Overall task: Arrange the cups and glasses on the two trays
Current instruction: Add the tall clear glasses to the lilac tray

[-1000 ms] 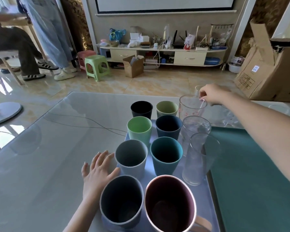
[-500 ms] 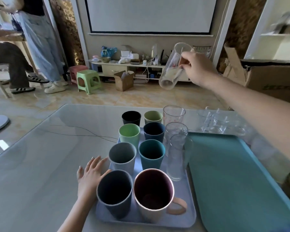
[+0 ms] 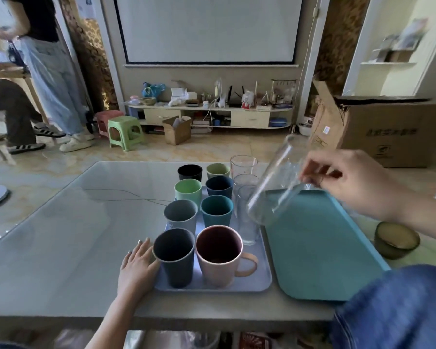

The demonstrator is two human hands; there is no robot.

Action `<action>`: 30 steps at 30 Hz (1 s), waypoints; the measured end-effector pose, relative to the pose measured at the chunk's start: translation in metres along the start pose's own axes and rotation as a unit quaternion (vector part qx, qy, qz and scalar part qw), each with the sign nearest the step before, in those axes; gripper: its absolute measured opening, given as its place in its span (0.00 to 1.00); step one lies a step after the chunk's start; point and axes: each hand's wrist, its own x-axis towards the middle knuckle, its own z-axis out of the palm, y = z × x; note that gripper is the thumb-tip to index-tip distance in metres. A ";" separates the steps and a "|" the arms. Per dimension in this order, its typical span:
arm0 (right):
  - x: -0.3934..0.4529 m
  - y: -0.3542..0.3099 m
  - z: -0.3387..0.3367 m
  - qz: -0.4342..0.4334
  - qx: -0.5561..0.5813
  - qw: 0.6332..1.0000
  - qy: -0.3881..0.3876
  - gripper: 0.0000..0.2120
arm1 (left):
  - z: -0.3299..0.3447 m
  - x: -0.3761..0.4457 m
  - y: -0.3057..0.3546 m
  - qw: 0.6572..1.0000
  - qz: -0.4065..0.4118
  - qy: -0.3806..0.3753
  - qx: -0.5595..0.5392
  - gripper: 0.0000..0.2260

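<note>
A pale lilac tray (image 3: pixel 259 285) holds several coloured cups in two rows, a pink mug (image 3: pixel 219 258) at the front and three clear glasses (image 3: pixel 244 187) along its right side. To its right lies a teal tray (image 3: pixel 320 253) with nothing standing on it. My right hand (image 3: pixel 350 182) grips a clear glass (image 3: pixel 275 187), tilted in the air over the teal tray's far left corner. My left hand (image 3: pixel 136 268) rests flat on the table against the lilac tray's left edge, beside a dark grey cup (image 3: pixel 174 255).
A dark green bowl (image 3: pixel 397 239) sits on the table right of the teal tray. The grey table (image 3: pixel 61 235) stretches to the left. A cardboard box (image 3: pixel 388 129) stands beyond the table at right. People and stools are at the far left.
My right hand has brought the clear glass down from high above the table to just over the teal tray. My left hand stays by the lilac tray.
</note>
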 end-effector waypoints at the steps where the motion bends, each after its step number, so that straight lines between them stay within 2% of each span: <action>1: -0.009 0.000 0.007 0.012 -0.002 1.000 -0.024 0.13 | 0.001 -0.002 0.000 1.000 0.003 0.001 0.003 0.22; 6: -0.028 0.003 0.049 0.047 -0.053 0.988 -0.135 0.10 | 0.000 -0.006 0.002 1.000 0.008 0.001 0.013 0.21; 12: -0.021 0.013 0.084 0.057 -0.071 0.973 -0.211 0.08 | 0.002 -0.005 0.003 1.000 -0.002 0.024 -0.008 0.21; 15: -0.017 0.013 0.096 0.046 -0.067 0.972 -0.218 0.09 | 0.002 -0.004 0.004 0.999 -0.007 0.031 -0.015 0.21; 19: -0.013 0.012 0.103 0.040 -0.058 0.968 -0.242 0.10 | -0.001 -0.006 0.007 0.999 -0.016 0.034 -0.027 0.31; 24: -0.014 0.012 0.104 0.039 -0.134 0.955 -0.261 0.06 | 0.000 -0.006 0.008 0.999 -0.016 0.034 -0.024 0.32; 27: -0.013 0.013 0.103 0.041 -0.135 0.952 -0.270 0.04 | -0.001 -0.006 0.009 0.999 -0.018 0.034 -0.025 0.32; 30: -0.015 0.017 0.099 0.068 -0.054 0.958 -0.273 0.14 | -0.002 -0.007 0.010 0.999 -0.020 0.037 -0.031 0.32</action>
